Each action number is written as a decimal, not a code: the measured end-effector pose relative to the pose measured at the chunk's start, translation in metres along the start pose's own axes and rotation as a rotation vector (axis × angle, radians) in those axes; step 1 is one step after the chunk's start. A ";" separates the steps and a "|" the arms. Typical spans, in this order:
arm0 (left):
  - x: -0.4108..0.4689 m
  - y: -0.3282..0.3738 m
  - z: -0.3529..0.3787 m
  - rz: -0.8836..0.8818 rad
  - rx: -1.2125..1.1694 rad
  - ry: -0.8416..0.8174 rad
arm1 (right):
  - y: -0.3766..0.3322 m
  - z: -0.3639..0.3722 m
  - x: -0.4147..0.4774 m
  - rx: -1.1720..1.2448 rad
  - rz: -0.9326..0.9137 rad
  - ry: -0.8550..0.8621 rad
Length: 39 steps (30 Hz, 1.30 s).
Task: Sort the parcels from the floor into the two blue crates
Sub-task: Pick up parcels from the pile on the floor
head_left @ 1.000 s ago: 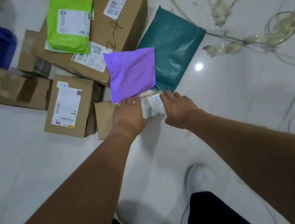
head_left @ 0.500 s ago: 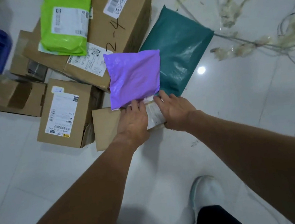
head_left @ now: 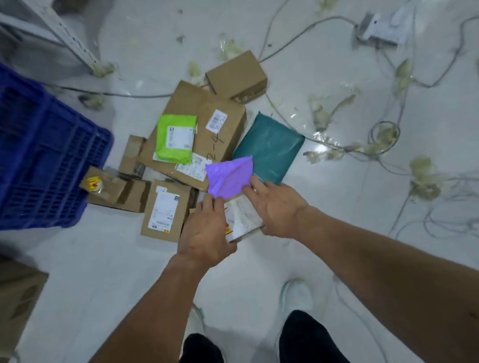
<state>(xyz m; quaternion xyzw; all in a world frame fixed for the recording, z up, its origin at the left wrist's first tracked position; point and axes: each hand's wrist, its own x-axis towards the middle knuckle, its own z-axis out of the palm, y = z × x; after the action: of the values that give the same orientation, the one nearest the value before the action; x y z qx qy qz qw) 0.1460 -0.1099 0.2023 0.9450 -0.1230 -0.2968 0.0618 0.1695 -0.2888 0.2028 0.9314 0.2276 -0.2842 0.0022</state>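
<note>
Flat parcel (head_left: 241, 217) was held between both hands at the near edge of the pile, its long axis running away from the person. Left hand (head_left: 205, 230) lay over its left part and right hand (head_left: 278, 209) clasped its right edge. The fingers of both were close together and pointed forward, tips touching the near edge of the purple bag (head_left: 230, 178). Could not tell whether those tips pinched the bag as well. Blue crate (head_left: 50, 174) stood to the left and a little ahead, well apart from the parcel, with the left hand nearer to it. Judged the carry would go leftward, over the labelled box (head_left: 165, 211); the bag might drag along.
</note>
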 end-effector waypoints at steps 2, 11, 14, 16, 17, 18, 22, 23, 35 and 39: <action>-0.031 0.010 -0.043 -0.008 -0.026 0.024 | -0.006 -0.046 -0.028 -0.015 -0.002 0.004; -0.183 0.051 -0.210 -0.107 -0.168 0.115 | -0.047 -0.223 -0.160 -0.027 -0.050 0.064; -0.238 0.051 -0.234 -0.154 -0.201 0.146 | -0.077 -0.255 -0.188 -0.052 -0.100 0.091; -0.275 0.042 -0.242 -0.200 -0.246 0.184 | -0.104 -0.273 -0.201 -0.058 -0.139 0.099; -0.292 0.035 -0.245 -0.230 -0.262 0.209 | -0.119 -0.281 -0.204 -0.065 -0.170 0.104; -0.308 0.026 -0.247 -0.261 -0.279 0.242 | -0.133 -0.290 -0.207 -0.077 -0.208 0.114; -0.370 -0.008 -0.248 -0.368 -0.344 0.356 | -0.196 -0.320 -0.215 -0.132 -0.322 0.158; -0.383 -0.015 -0.248 -0.384 -0.354 0.371 | -0.209 -0.324 -0.215 -0.136 -0.339 0.166; -0.489 -0.172 -0.284 -0.482 -0.367 0.538 | -0.397 -0.386 -0.174 -0.190 -0.466 0.240; -0.502 -0.224 -0.297 -0.492 -0.393 0.599 | -0.441 -0.410 -0.145 -0.226 -0.483 0.273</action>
<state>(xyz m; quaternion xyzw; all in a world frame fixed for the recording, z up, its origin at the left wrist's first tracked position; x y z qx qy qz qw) -0.0373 0.2537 0.6764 0.9609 0.1879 -0.0330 0.2008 0.0917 0.0995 0.6786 0.8736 0.4711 -0.1217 0.0075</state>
